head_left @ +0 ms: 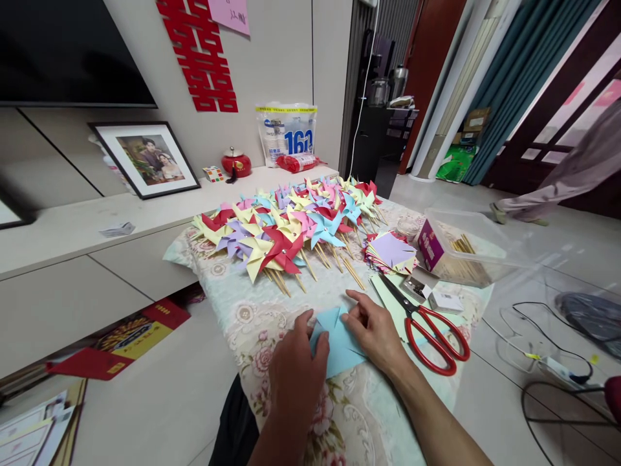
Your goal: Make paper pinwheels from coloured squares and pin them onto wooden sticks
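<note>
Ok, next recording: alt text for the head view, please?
Two hands, left and right, fold a light blue paper square on a floral cloth. Red-handled scissors lie to the right; a heap of coloured paper pinwheels on sticks fills the far end.

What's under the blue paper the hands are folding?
The blue paper lies on a floral tablecloth, with the left hand and right hand pressing on it. Anything directly beneath the paper is covered, so I cannot tell.
</note>
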{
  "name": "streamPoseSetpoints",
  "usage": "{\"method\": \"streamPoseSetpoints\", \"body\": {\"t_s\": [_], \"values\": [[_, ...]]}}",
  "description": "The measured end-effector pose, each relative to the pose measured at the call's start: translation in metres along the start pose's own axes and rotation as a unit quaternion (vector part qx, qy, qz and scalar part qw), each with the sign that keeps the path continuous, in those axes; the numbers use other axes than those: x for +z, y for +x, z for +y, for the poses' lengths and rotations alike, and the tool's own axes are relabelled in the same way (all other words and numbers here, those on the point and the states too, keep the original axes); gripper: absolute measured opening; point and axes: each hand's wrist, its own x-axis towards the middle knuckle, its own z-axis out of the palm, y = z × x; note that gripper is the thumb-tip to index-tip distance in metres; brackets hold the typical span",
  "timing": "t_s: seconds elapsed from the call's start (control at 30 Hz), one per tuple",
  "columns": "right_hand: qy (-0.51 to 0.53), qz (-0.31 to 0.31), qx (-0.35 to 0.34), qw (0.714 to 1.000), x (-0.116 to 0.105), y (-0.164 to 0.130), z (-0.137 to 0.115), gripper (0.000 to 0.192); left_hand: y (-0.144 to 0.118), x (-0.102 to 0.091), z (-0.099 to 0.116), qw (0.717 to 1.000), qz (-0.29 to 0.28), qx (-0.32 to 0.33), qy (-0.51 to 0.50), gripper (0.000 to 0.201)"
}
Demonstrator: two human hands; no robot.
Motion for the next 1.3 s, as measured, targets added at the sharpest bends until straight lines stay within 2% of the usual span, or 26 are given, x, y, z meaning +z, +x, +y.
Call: {"method": "streamPoseSetpoints", "body": {"t_s": [0.07,0.17,0.23,0.3,0.37,0.43,0.53,0.63,0.87,1.1,1.3], "values": [[-0.102,0.004,-0.030,0.994,0.000,-0.004,0.002,0.046,-0.001,0.006,-0.004,0.995,0.049,0.048,0.077,0.043],[-0.202,0.010,-0.049,0.978,0.002,-0.009,0.004,0.050,-0.005,0.015,-0.007,0.968,0.143,0.108,0.176,0.049],[-0.238,0.015,-0.058,0.969,0.003,-0.010,0.003,0.052,-0.007,0.019,-0.010,0.949,0.190,0.144,0.204,0.049],[-0.273,0.017,-0.065,0.960,0.003,-0.011,0.001,0.054,-0.009,0.023,-0.014,0.934,0.206,0.203,0.210,0.040],[-0.304,0.014,-0.068,0.950,0.004,-0.012,0.001,0.054,-0.010,0.025,-0.021,0.919,0.182,0.284,0.203,0.030],[-0.314,0.011,-0.070,0.947,0.004,-0.013,0.002,0.053,-0.010,0.026,-0.028,0.911,0.125,0.347,0.183,0.029],[-0.292,0.018,-0.072,0.954,0.003,-0.014,0.006,0.051,-0.011,0.024,-0.033,0.919,0.042,0.357,0.162,0.032],[-0.253,0.033,-0.071,0.964,0.000,-0.013,0.012,0.051,-0.016,0.018,-0.029,0.927,-0.007,0.336,0.166,0.042],[-0.183,0.071,-0.045,0.979,-0.001,-0.008,0.010,0.042,-0.024,0.014,-0.028,0.919,-0.034,0.338,0.202,0.059],[-0.170,0.038,0.024,0.984,-0.001,0.009,-0.001,0.050,-0.025,0.014,-0.031,0.919,-0.058,0.330,0.208,0.060],[-0.094,0.012,0.034,0.995,0.002,0.018,0.002,0.055,-0.030,0.010,-0.030,0.923,-0.063,0.327,0.192,0.057]]}}
